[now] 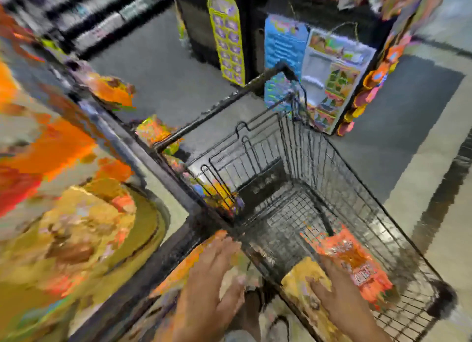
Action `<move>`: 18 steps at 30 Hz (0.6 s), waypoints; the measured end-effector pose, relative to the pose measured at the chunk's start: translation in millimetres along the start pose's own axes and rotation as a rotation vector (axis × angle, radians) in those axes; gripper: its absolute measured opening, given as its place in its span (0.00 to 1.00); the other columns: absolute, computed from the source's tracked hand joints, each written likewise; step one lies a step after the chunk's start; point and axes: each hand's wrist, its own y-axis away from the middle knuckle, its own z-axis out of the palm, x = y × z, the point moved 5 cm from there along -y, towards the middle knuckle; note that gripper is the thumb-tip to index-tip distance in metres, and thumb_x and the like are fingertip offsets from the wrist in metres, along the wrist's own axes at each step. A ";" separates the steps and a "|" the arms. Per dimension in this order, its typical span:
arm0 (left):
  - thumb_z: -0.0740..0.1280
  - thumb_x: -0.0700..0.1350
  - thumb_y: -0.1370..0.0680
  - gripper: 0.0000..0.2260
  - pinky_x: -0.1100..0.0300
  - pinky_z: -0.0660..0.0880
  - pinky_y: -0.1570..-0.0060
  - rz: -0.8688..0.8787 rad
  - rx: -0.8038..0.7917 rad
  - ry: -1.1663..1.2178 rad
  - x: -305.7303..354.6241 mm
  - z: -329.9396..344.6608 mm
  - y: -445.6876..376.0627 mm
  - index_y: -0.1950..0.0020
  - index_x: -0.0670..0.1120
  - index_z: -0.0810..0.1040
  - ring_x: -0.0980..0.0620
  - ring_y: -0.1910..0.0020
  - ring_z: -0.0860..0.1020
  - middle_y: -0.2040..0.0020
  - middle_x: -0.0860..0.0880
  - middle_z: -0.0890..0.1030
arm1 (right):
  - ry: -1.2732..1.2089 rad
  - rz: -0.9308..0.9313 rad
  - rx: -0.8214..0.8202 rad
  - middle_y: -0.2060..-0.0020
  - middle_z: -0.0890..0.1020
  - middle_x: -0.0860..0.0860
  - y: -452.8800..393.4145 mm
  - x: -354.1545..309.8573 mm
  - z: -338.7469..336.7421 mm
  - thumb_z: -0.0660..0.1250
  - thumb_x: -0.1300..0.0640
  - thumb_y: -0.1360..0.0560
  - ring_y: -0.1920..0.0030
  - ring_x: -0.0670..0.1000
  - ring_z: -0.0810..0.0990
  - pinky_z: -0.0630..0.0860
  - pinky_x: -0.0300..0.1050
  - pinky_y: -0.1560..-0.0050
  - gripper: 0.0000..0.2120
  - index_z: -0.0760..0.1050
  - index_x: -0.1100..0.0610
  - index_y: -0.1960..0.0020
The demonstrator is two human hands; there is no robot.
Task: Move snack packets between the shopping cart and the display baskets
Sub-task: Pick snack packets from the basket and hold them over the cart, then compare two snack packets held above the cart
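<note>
Grey shop floor point(158, 68) fills the upper middle of the frame, with dark shelving behind it, and the whole picture is smeared by motion blur. Along the left edge run the display baskets point(143, 147), heaped with orange and yellow snack packets point(76, 229) too blurred to read. At the top centre a yellow hanging strip point(227, 38) of small packs dangles from a dark rack, with a blue and white hanging card point(329, 78) to its right. Right of centre sits the black wire shopping cart point(332, 163), seen from above, its bottom grid largely bare toward the far end. At the bottom centre the left hand point(214, 278) lies flat with straight, released fingers over an orange packet point(184, 267) at the near corner of the cart; whether it presses the packet I cannot tell. At the lower right the right hand point(342, 295) is inside the cart between a yellow packet point(301, 278) on its left and an orange-red packet point(355, 260) on its right. Its fingers seem spread over both packets, yet the blur hides whether they grasp either one.
</note>
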 end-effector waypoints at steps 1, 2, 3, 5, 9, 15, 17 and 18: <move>0.71 0.49 0.23 0.24 0.49 0.70 0.29 -0.037 0.032 0.009 -3.5 -11.4 15.9 0.27 0.49 0.76 0.54 0.22 0.67 0.25 0.53 0.73 | -0.035 -0.069 0.042 0.24 0.71 0.49 12.9 -26.4 -6.2 0.71 0.48 0.19 0.25 0.51 0.70 0.62 0.34 0.31 0.24 0.68 0.42 0.26; 0.68 0.53 0.21 0.25 0.50 0.67 0.26 -0.077 0.054 0.005 -7.7 -23.0 31.5 0.24 0.55 0.72 0.58 0.20 0.62 0.23 0.59 0.67 | -0.062 -0.141 0.066 0.26 0.72 0.46 26.7 -53.8 -10.4 0.70 0.44 0.20 0.27 0.49 0.72 0.66 0.41 0.30 0.24 0.67 0.39 0.27; 0.65 0.58 0.19 0.25 0.53 0.65 0.25 -0.111 0.073 -0.003 -11.3 -34.5 46.1 0.22 0.61 0.67 0.63 0.20 0.56 0.21 0.65 0.62 | -0.086 -0.214 0.087 0.28 0.73 0.43 38.1 -81.5 -13.9 0.69 0.41 0.21 0.29 0.45 0.73 0.69 0.47 0.31 0.24 0.66 0.35 0.27; 0.57 0.68 0.19 0.27 0.51 0.63 0.23 -0.169 0.125 -0.014 -17.0 -59.5 72.8 0.20 0.70 0.57 0.66 0.19 0.49 0.21 0.71 0.53 | -0.116 -0.346 0.114 0.29 0.71 0.36 57.2 -131.9 -15.2 0.69 0.40 0.22 0.30 0.36 0.71 0.69 0.47 0.33 0.25 0.63 0.22 0.30; 0.52 0.73 0.22 0.29 0.50 0.61 0.23 -0.275 0.302 -0.009 -24.8 -113.9 123.8 0.21 0.74 0.51 0.67 0.20 0.48 0.21 0.73 0.51 | -0.124 -0.494 0.014 0.27 0.73 0.49 76.3 -217.6 3.0 0.72 0.60 0.20 0.26 0.51 0.72 0.66 0.52 0.24 0.33 0.63 0.28 0.30; 0.51 0.75 0.22 0.29 0.53 0.62 0.29 -0.364 0.569 -0.002 -46.9 -189.5 199.9 0.21 0.72 0.53 0.75 0.24 0.48 0.21 0.73 0.52 | -0.081 -0.811 -0.146 0.23 0.68 0.42 115.6 -318.7 42.0 0.68 0.49 0.19 0.22 0.44 0.66 0.65 0.48 0.23 0.27 0.66 0.42 0.22; 0.51 0.74 0.22 0.30 0.50 0.65 0.29 -0.390 0.645 0.025 -60.1 -214.2 227.6 0.20 0.69 0.56 0.66 0.22 0.57 0.22 0.71 0.57 | -0.061 -0.843 -0.168 0.22 0.64 0.37 121.7 -347.2 63.8 0.61 0.29 0.21 0.21 0.38 0.62 0.67 0.41 0.26 0.30 0.63 0.36 0.22; 0.51 0.75 0.22 0.31 0.51 0.68 0.30 -0.408 0.693 0.039 -68.3 -226.8 242.0 0.20 0.68 0.58 0.61 0.23 0.63 0.24 0.71 0.60 | -0.048 -0.846 -0.191 0.21 0.61 0.34 123.6 -360.6 77.2 0.56 0.23 0.24 0.22 0.32 0.57 0.67 0.33 0.29 0.32 0.61 0.31 0.22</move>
